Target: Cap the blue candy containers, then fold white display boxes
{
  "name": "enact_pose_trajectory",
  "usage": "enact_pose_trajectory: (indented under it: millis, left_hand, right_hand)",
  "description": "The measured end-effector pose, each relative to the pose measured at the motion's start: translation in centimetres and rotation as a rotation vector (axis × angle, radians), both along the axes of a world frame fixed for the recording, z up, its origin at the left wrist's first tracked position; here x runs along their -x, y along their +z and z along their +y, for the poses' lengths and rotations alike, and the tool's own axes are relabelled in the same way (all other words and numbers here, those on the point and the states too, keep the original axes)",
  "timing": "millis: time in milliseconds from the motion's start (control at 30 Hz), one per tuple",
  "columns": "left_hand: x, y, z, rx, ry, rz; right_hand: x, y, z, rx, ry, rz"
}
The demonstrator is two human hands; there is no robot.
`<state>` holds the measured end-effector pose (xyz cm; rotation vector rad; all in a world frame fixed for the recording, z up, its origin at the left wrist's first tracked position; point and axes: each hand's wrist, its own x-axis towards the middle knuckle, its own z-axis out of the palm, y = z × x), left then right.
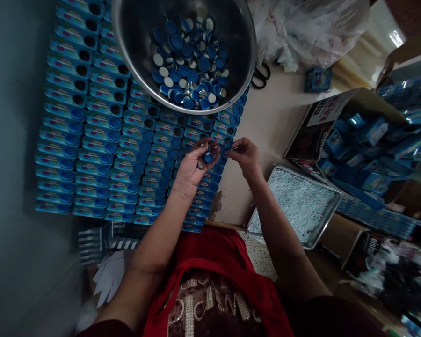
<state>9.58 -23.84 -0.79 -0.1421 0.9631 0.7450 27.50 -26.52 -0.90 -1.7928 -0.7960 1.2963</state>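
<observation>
Cupping several blue discs (208,157) in its upturned palm, the left hand (192,166) shows in the head view with fingers loosely curled, probably so the pieces stay gathered and easy to pick from. Just beside it, the right hand (247,159) brings thumb and fingertips together on what looks like a single blue disc; the pinch seems chosen for control over something so small.

Both hands are above the right-hand side of the closely packed blue boxes (101,135). These lie in tidy columns with their round openings at the same end, presumably to keep every opening easy to find. Many farther openings look dark, while nearer ones show blue.

More discs, some with pale faces upward, fill the bottom of the metal bowl (133,65). It sits over the far boxes, likely to stay within reach while leaving the near columns uncovered. Scissors (261,76) lie by its rim; a tray (324,224) of pale pieces is beside the right forearm.
</observation>
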Motion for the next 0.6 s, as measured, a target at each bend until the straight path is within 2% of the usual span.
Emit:
enact_pose_trajectory:
  millis: [100,167,233,333,433,533,600]
  left_hand:
    - [0.5,0.4,0.5,-0.004,-0.046,0.05]
    - [0.5,0.6,0.8,0.026,-0.06,0.063]
    - [0.3,0.8,1.0,0.046,-0.06,0.072]
    - [0.3,0.8,1.1,0.065,-0.038,0.104]
    - [1.0,0.7,1.0,0.078,-0.005,0.145]
    - [2.1,0.7,0.7,0.062,0.019,0.182]
    - [2.7,0.7,0.4,0.027,0.005,0.211]
  right_hand:
    - [-1.0,-0.5,1.2,0.055,-0.007,0.217]
    - [-1.3,-1.1,2.3,0.06,-0.029,0.204]
    - [-1.5,-1.7,3.4,0.035,-0.077,0.034]
    - [-2.1,-2.2,4.8,-0.106,-0.073,-0.383]
    - [-2.4,-2.1,5.0,-0.221,0.146,-0.607]
    - [-1.6,-2.1,4.5,-0.266,0.424,-0.611]
    - [-0.6,-2.4,4.3,-0.273,0.547,-0.604]
